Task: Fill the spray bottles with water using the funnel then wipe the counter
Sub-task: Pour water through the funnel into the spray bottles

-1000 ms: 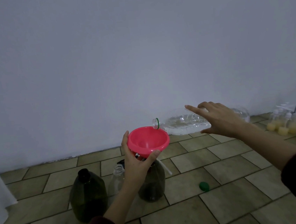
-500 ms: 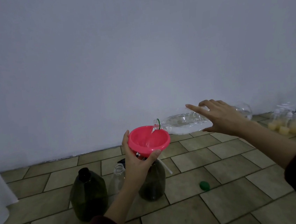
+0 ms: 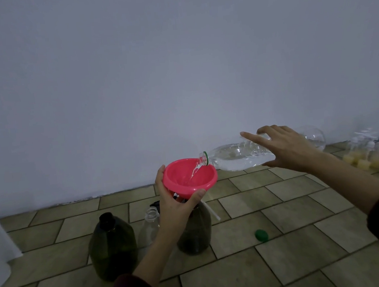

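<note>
Left grip holds pink funnel | right grip holds clear bottle, pouring water

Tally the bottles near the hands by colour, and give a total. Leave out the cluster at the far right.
Dark green bottles: 2, one left, one under the pink funnel
Clear bottles: 2, a small open one on the floor, and the water bottle being poured by the right hand
Total: 4
</note>
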